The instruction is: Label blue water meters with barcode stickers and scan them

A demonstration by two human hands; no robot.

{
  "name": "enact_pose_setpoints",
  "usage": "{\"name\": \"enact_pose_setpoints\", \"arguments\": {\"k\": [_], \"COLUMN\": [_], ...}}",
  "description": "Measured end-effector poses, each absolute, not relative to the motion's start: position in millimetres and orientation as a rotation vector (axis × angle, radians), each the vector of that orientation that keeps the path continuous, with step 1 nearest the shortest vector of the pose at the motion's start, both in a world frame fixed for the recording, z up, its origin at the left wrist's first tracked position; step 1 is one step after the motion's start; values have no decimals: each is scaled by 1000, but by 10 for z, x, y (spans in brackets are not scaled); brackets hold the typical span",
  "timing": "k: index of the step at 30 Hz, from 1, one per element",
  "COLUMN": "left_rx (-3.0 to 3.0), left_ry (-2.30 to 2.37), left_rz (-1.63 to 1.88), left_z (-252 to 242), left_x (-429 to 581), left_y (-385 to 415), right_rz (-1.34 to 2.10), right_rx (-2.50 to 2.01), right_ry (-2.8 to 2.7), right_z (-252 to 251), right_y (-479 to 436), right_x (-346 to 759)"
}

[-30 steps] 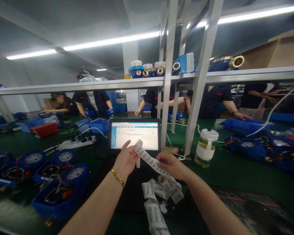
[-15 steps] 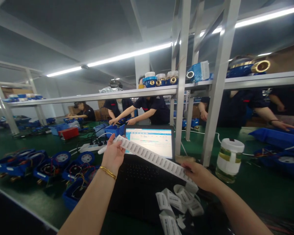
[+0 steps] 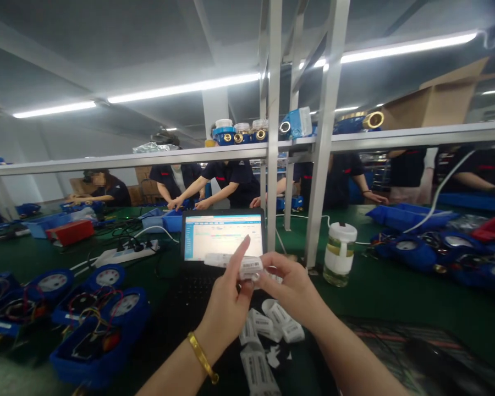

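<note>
I have both hands up at the centre of my view, close together in front of the laptop (image 3: 223, 242): my left hand (image 3: 226, 305) and my right hand (image 3: 291, 286) each pinch the white barcode label strip (image 3: 235, 263), which is bunched short between the fingers, with one end poking out toward 9 o'clock across the lit screen. From the hands, more of the strip lies in loose curls (image 3: 272, 327) at 6 o'clock on the dark laptop deck. At 3 o'clock stands a clear bottle (image 3: 339, 254) with a white cap and yellowish liquid in its lower part, just beside a shelf post (image 3: 319, 143). At 8 o'clock, blue open meter housings (image 3: 94, 324) sit on the green table (image 3: 379, 291), each holding a round dial and tangled red and black wires. At 2 o'clock a blue tray (image 3: 408, 215) rests on the table; I cannot tell what is in it. On the shelf (image 3: 119, 160) at 12 o'clock stand blue and brass meters (image 3: 241, 132). Co-workers in dark shirts (image 3: 231, 176) work behind it.
</note>
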State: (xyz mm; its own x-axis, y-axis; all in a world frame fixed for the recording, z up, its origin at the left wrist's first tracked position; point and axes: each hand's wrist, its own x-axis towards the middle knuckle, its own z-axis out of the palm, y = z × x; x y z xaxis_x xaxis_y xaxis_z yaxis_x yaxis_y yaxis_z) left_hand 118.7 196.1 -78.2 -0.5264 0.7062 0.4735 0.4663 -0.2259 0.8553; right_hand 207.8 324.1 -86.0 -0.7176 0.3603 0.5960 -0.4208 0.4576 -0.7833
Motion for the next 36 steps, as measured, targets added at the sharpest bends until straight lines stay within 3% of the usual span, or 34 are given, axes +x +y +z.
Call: {"name": "enact_pose_setpoints", "arguments": {"k": [3, 9, 12, 16, 18, 22, 26, 36], "left_rx": [1481, 1188, 1119, 1138, 1096, 750, 378, 359], "left_ry": [1938, 1902, 2138, 2398, 2242, 1763, 1350, 1177], "left_rz": [1762, 1983, 2006, 1789, 1704, 1868, 1915, 2236], "left_z": [-803, -769, -751, -755, -765, -743, -652, -383], "left_x": [1207, 1049, 1025, 1091, 1118, 1114, 1097, 946], "left_y": [1917, 1767, 1728, 1713, 1725, 1769, 1791, 1718], "right_rz": [1383, 1584, 1578, 1477, 1457, 1378, 1130, 773], "right_rx": [48, 150, 149, 123, 143, 246, 294, -111], "right_ry": [-1929, -1937, -1971, -2017, -2037, -2109, -2194, -2515], "right_z": [-879, -870, -861, -865, -868, -862, -869, -976], "right_y": [3280, 3335, 3300, 3245, 3229, 3226, 3232, 3329], "right_x": [2082, 2083, 2086, 2081, 2079, 2090, 2084, 2016]}}
